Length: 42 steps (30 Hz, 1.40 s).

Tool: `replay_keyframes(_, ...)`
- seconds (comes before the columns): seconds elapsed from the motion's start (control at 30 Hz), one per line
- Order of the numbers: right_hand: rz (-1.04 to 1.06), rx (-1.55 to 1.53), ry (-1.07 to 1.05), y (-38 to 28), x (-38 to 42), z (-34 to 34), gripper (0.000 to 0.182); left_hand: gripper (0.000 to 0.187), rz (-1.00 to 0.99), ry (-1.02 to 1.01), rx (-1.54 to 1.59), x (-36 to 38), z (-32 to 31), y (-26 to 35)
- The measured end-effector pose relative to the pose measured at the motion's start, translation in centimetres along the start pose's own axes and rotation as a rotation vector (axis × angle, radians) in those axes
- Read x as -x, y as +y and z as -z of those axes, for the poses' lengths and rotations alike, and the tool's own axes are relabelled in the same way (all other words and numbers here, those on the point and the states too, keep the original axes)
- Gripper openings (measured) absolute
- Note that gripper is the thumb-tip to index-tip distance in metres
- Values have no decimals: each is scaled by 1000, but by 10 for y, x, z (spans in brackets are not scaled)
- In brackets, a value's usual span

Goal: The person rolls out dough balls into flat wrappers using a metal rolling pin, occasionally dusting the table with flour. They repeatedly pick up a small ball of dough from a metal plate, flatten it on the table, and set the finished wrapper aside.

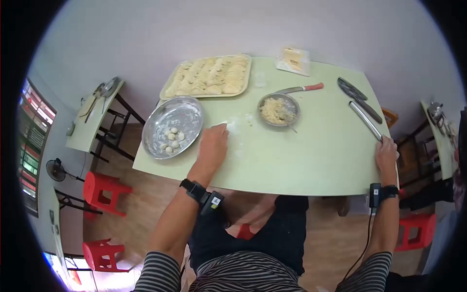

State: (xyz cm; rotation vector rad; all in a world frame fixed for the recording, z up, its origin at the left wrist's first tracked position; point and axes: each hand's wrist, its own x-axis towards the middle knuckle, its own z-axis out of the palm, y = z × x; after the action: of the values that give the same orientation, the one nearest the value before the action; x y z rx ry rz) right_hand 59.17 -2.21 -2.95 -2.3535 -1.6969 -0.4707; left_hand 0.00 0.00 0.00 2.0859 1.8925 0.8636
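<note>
My left hand [213,142] rests on the pale green table [292,165], just right of a round metal pan [168,117]. Its fingers are curled together, and what they hold, if anything, is hidden. Several small dough balls [171,137] lie in the floured pan. At the table's right edge my right hand [386,150] grips the near end of a metal rod [366,120]. A metal bowl of crumbly yellowish filling [277,111], with a utensil handle sticking out, sits at the middle. Behind the pan, a tray [162,92] bears rows of dumplings [210,75].
A knife with a red handle [314,86] lies behind the bowl, near a packet [293,61]. A dark-handled knife [359,99] lies at the back right. Red stools [103,192] and a side table [92,126] stand at the left.
</note>
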Motion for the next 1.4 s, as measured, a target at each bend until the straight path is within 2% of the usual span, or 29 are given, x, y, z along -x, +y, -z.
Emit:
replay_keyframes(0.07,15,-18,45,5,1,22,33,29,95,-153,-51,4,-1,13)
replay_keyframes(0.1,-34,-137,33,-37,10,-21,33,29,60,-141,-175,-23,26,-10)
replay_keyframes(0.17,-43,-134,55,-19,1,-11,31,28,-120,12,-277,-18,-5,-22)
replay_keyframes(0.3,-70,-220,78,-8,11,-11,30,27,-183,64,-401,-5,-9,-15)
replay_keyframes(0.37,3,-301,153,0,16,-19,30,26,-144,9,-295,-7,-9,-15)
replay_keyframes(0.5,-109,-680,107,-5,50,6,31,26,-86,-10,-209,-8,-5,-16)
replay_keyframes(0.53,-149,-829,79,-14,61,18,31,25,-103,53,-181,-7,-6,-15)
replay_keyframes(0.6,-180,-911,38,-23,81,35,30,23,-124,119,-143,-4,-5,-3)
replay_keyframes(0.63,-209,-998,-4,-28,91,43,29,24,10,74,-16,-2,1,11)
replay_keyframes(0.67,-203,-993,5,-34,102,50,29,25,143,29,111,1,4,20)
replay_keyframes(0.7,-212,-1033,-27,-42,114,56,28,25,141,38,119,5,2,23)
replay_keyframes(0.77,-200,-1077,-51,-59,132,68,26,24,-2,-9,157,13,-4,28)
replay_keyframes(0.83,-132,-1083,-127,-74,147,82,25,22,-25,-17,156,17,-11,28)
replay_keyframes(0.9,-116,-1062,-143,-85,160,91,25,19,-74,-42,-156,20,-15,26)
replay_keyframes(0.97,-117,-1040,-160,-88,171,90,25,18,-27,-35,-161,23,-14,23)
replay_keyframes(1.07,-120,-1181,-152,-97,182,92,24,17,-31,70,-172,28,-13,9)
replay_keyframes(1.17,-179,-1210,-219,-115,190,106,23,16,-86,45,-169,32,-5,7)
replay_keyframes(1.23,-116,-1208,-238,-121,196,97,22,15,-231,104,-112,36,-8,7)
replay_keyframes(1.4,-88,-1234,-274,-155,200,102,23,13,-238,131,-4,34,-14,18)
